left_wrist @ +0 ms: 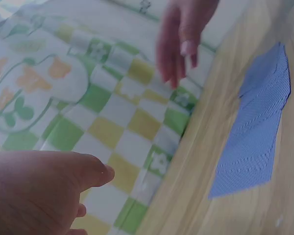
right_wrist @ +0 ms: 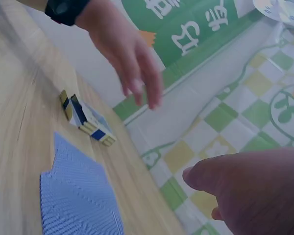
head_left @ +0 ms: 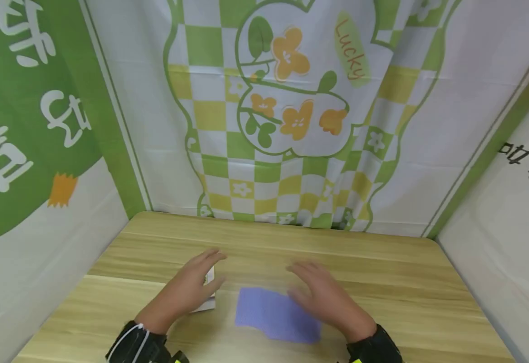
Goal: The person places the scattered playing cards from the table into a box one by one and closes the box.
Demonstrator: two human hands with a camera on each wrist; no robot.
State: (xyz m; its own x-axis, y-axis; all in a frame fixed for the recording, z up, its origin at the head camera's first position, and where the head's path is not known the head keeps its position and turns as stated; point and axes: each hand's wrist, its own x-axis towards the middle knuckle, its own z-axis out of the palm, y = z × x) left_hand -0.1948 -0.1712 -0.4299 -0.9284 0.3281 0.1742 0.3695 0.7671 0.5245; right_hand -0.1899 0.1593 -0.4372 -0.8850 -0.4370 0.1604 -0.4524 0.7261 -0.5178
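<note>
A flat blue-purple strip with a fine pattern and stepped edges, looking like overlapping cards, lies on the wooden table. My left hand hovers left of it, fingers extended and nothing in them. Over the strip's right end, overlapping it in the head view, is my right hand, slightly blurred, empty and with fingers loosely spread. Partly hidden behind the left hand is a small box; the right wrist view shows this white, blue and yellow box near the strip's end.
A checked green, yellow and white curtain hangs behind the table's back edge. Printed cloth walls stand on both sides, a green and white one at left and a white one at right.
</note>
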